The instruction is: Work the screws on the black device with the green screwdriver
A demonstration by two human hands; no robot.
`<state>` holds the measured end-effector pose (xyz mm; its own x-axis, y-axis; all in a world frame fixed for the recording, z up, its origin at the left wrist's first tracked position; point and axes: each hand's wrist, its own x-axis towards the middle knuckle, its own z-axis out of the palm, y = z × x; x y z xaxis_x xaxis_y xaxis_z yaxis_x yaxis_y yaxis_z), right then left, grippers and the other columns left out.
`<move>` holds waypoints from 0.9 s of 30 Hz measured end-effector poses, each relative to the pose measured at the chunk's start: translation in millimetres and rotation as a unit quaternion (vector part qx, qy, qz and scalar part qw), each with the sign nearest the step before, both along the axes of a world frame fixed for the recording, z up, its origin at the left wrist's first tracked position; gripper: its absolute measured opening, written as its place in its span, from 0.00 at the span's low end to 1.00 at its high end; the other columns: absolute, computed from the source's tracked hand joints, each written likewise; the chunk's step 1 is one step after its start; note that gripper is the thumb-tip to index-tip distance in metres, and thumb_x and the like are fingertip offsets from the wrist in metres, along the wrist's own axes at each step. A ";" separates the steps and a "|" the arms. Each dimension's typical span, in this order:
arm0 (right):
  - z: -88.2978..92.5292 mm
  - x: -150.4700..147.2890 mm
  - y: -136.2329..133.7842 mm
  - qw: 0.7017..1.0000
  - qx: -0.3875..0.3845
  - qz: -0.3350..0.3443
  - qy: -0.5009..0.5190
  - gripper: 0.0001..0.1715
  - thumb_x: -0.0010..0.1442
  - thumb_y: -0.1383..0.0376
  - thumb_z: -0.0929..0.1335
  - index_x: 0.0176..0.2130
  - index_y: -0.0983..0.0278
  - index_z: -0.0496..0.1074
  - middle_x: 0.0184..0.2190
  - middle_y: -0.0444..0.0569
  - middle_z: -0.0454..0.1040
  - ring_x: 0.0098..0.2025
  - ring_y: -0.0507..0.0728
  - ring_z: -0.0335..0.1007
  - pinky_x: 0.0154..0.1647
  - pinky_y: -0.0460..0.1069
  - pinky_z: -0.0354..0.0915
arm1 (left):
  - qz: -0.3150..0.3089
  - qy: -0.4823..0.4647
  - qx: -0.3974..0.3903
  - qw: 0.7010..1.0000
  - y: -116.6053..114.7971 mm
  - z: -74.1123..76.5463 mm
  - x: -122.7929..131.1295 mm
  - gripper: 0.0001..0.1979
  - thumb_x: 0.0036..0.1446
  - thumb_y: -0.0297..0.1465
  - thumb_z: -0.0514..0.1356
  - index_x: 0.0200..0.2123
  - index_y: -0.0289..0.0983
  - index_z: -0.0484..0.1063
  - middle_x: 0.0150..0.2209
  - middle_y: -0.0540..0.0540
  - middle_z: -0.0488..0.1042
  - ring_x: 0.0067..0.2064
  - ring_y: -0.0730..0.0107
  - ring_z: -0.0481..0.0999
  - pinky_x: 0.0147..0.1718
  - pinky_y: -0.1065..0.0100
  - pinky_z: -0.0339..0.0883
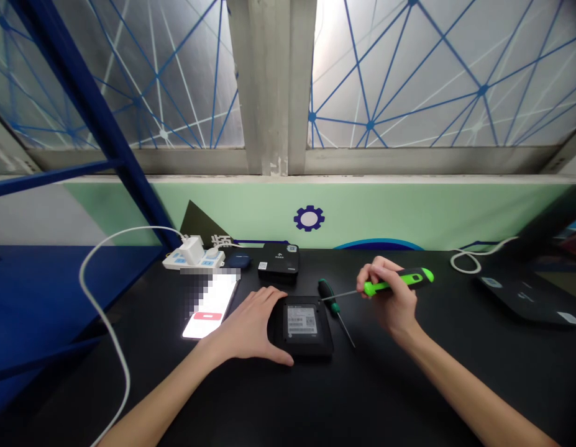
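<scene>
A flat black box-shaped device [325, 344] with a printed label lies on the dark table. My left hand [255, 326] rests against its left side, thumb along the near edge and fingers over the far left corner. My right hand [391, 298] is wrapped round a screwdriver [416, 277] with a bright green and black handle. Its thin shaft points left, and the tip meets or hovers by the device's far right corner; I cannot tell which. A second screwdriver [335, 307], dark with a green collar, lies beside the device's right edge, partly beneath the first one's shaft.
A lit phone [215, 304] lies left of my left hand. Behind stand a smaller black box [279, 262], a dark blue case [238, 261] and a white power strip [173, 261]. A white cable [94, 298] loops at left. Another black device [530, 295] lies at right.
</scene>
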<state>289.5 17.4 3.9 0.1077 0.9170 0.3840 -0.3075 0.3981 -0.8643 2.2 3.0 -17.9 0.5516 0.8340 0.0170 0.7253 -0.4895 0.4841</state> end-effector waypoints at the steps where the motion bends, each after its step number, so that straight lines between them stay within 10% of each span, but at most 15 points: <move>1: -0.6 0.1 0.3 1.000 -0.002 0.002 -0.005 0.17 0.59 0.65 0.67 0.21 0.61 0.64 0.18 0.47 0.72 0.20 0.53 0.61 0.20 0.47 0.56 | 0.000 -0.001 0.002 1.000 0.0 0.8 -0.3 0.55 0.37 0.60 0.70 0.66 0.46 0.59 0.64 0.39 0.64 0.67 0.35 0.59 0.61 0.37 0.57; 19: 1.0 1.0 2.1 1.000 -0.011 0.018 0.021 0.17 0.59 0.65 0.67 0.20 0.61 0.63 0.17 0.47 0.71 0.20 0.53 0.61 0.20 0.47 0.56 | 0.024 -0.022 -0.008 0.999 -0.2 6.9 0.1 0.43 0.42 0.57 0.70 0.59 0.47 0.64 0.60 0.42 0.68 0.61 0.42 0.68 0.52 0.48 0.70; 27: 2.4 4.8 4.3 0.999 -0.017 0.019 0.039 0.16 0.59 0.66 0.66 0.21 0.62 0.64 0.17 0.47 0.70 0.21 0.53 0.62 0.20 0.47 0.56 | 0.026 -0.023 -0.014 0.999 2.4 -0.8 -0.1 0.54 0.44 0.60 0.67 0.69 0.47 0.53 0.69 0.38 0.57 0.67 0.35 0.59 0.57 0.42 0.65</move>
